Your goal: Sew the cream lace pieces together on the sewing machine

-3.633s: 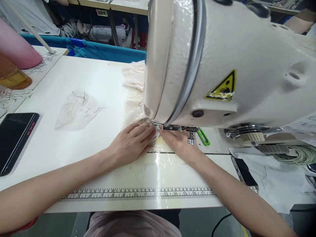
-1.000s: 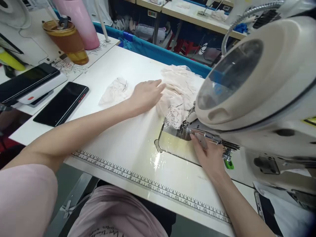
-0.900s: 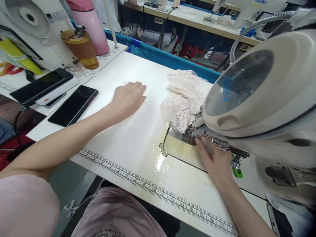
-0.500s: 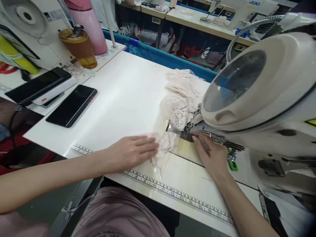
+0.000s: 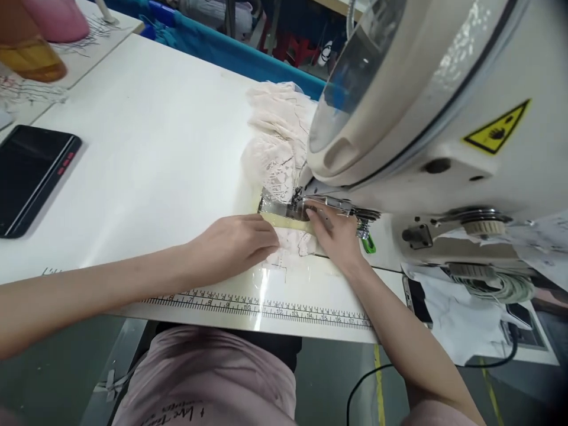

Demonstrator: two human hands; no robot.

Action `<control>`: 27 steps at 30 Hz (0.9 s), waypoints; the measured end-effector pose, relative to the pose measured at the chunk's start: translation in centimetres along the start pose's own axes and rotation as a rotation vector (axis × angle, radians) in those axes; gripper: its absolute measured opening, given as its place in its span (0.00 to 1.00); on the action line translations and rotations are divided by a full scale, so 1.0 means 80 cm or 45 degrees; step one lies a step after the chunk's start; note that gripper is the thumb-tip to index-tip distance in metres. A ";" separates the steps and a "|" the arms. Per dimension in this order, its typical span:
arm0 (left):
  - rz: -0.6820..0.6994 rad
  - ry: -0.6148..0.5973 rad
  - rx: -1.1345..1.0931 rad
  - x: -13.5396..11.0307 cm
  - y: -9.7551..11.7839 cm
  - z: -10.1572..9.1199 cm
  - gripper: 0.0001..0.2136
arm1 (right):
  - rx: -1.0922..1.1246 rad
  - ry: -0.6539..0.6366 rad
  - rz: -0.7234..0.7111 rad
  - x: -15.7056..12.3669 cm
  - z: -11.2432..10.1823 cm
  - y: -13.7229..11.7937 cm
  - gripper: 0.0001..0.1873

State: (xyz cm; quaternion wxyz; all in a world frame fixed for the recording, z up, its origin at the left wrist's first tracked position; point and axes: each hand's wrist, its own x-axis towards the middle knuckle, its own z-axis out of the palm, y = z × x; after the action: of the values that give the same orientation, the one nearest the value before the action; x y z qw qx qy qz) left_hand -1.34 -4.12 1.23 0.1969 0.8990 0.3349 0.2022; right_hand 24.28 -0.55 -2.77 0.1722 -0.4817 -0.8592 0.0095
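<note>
My left hand (image 5: 237, 242) lies on the white table in front of the needle plate (image 5: 281, 208), fingers together, pressing down on a small pale lace piece (image 5: 293, 244). My right hand (image 5: 338, 235) rests right beside it under the cream sewing machine head (image 5: 426, 112), fingertips on the same lace piece near the presser foot. A heap of pale pink lace (image 5: 277, 139) is piled behind the needle, to the left of the machine head.
A black phone (image 5: 31, 174) lies at the table's left edge, with an amber cup (image 5: 29, 53) at the far left corner. A printed ruler (image 5: 261, 307) runs along the front edge. A blue bin edge (image 5: 231, 50) sits behind the table. White cloth and another phone (image 5: 417, 296) lie at the right.
My left hand reached out to the loose lace piece at the left, dragged it across the table and now holds it in front of the needle. My head has dropped closer to the machine.
</note>
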 end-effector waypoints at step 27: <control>-0.196 -0.074 0.044 0.012 0.031 -0.018 0.10 | 0.305 0.211 0.047 0.012 -0.007 -0.008 0.12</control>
State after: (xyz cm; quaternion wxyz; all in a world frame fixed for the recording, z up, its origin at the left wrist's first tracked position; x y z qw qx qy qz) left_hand -0.08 -4.95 3.86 0.2061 0.8793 0.4006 0.1545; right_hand 23.48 -0.19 -1.88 0.2986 -0.4726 -0.8257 0.0751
